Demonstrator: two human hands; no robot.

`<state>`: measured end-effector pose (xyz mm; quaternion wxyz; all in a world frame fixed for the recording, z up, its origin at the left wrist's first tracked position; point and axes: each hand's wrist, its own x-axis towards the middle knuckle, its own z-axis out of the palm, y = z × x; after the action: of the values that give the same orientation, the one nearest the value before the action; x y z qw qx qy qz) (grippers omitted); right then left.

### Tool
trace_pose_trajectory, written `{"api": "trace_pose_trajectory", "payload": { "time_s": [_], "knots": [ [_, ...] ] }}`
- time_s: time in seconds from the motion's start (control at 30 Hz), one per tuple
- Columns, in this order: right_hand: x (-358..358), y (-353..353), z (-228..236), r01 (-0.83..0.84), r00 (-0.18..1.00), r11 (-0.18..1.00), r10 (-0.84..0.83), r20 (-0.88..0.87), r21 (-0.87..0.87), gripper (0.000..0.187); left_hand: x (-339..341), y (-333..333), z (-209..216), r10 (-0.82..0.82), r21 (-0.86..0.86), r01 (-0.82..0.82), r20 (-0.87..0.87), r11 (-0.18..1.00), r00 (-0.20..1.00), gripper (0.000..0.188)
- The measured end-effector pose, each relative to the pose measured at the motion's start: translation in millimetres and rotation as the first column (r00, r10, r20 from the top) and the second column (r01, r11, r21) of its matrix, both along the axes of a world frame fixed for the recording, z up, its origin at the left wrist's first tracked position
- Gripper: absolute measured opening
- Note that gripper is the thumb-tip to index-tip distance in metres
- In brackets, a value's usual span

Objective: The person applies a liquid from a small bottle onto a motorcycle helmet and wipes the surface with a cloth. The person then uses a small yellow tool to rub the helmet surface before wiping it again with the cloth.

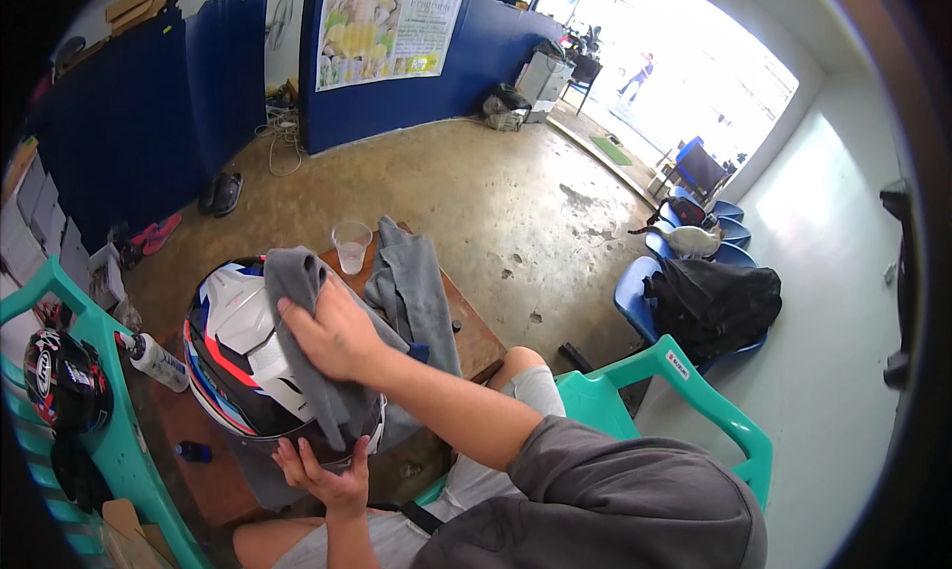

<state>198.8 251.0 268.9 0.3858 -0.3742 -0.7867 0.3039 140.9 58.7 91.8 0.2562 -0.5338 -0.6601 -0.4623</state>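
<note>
A full-face helmet in white, black, red and blue rests on a low brown wooden table, tilted on grey cloth. My right hand presses a folded grey cloth against the helmet's top and side, fingers closed round the cloth. Lower down, my left hand grips the helmet's near lower edge, its fingertips on the dark rim. A second grey cloth lies spread on the table beyond my right forearm. Beside it stands a clear plastic cup.
Left of the helmet are a white bottle and a small dark blue bottle. Another helmet sits on a green plastic chair. Blue chairs bearing a black bag line the right wall. Blue partitions stand behind.
</note>
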Motion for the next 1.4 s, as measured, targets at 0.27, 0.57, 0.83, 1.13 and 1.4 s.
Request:
{"api": "trace_pose_trajectory", "payload": {
  "time_s": [0.27, 0.57, 0.83, 1.13, 1.4],
  "knots": [
    [4, 13, -3, 0.019, 1.0, 0.978, -0.019, 0.0, -0.206, 0.049, 2, -1, 2, -0.014, 0.018, 0.013, 0.038, 1.0, 0.999, 0.105],
    [3, -93, -15, 0.034, 0.981, 0.958, -0.086, 0.174, 0.284, 0.092, -5, -6, -10, -0.143, 0.016, 0.143, 0.081, 0.99, 0.986, 0.104],
    [6, -1, -9, 0.031, 0.998, 0.991, -0.038, -0.047, -0.128, 0.062, 0, -3, -1, -0.011, -0.021, 0.011, 0.033, 1.0, 0.999, 0.099],
    [4, -16, -15, 0.083, 0.994, 0.989, -0.073, 0.083, -0.119, 0.064, 0, -3, -4, 0.003, 0.014, -0.004, 0.028, 1.0, 1.0, 0.103],
    [5, -95, -13, 0.038, 0.982, 0.976, -0.077, 0.173, 0.214, 0.09, -2, -1, -24, -0.189, 0.095, 0.173, 0.199, 0.98, 0.962, 0.101]
  ]
}}
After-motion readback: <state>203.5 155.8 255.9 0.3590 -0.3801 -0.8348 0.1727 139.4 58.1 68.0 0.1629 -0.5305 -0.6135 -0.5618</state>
